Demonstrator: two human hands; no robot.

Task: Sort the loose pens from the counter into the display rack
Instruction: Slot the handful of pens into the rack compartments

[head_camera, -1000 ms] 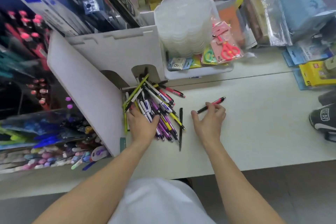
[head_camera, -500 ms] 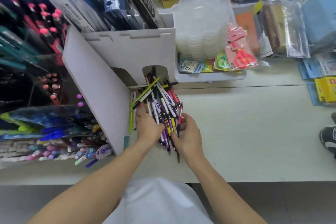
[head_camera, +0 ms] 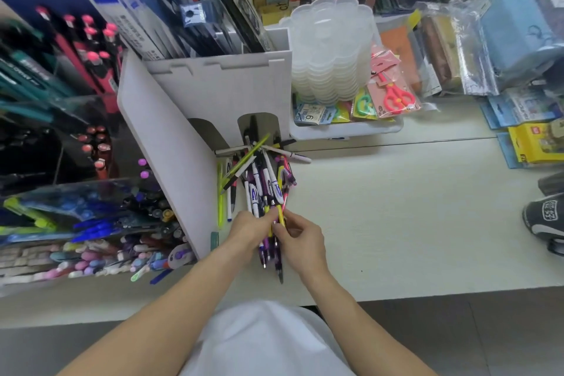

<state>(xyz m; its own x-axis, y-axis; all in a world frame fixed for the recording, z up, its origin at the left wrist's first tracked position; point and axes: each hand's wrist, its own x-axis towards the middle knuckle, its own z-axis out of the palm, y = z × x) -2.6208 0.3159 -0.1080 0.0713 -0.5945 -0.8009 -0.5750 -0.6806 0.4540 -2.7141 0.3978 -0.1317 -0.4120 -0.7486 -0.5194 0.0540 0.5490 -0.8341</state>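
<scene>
The loose pens (head_camera: 262,189) are lying bunched in a heap on the desk (head_camera: 396,217), just right of the grey side panel (head_camera: 164,156) of the display rack (head_camera: 76,217). Their near ends are being clamped between the left hand (head_camera: 248,230) and the right hand (head_camera: 300,239), whose fingers are curled around the bunch. By the look of it, the pile is only being gathered; sorting into the rack is judged to be largely undone. Which slot is being aimed at cannot be told, and the pens under the hands are being hidden.
</scene>
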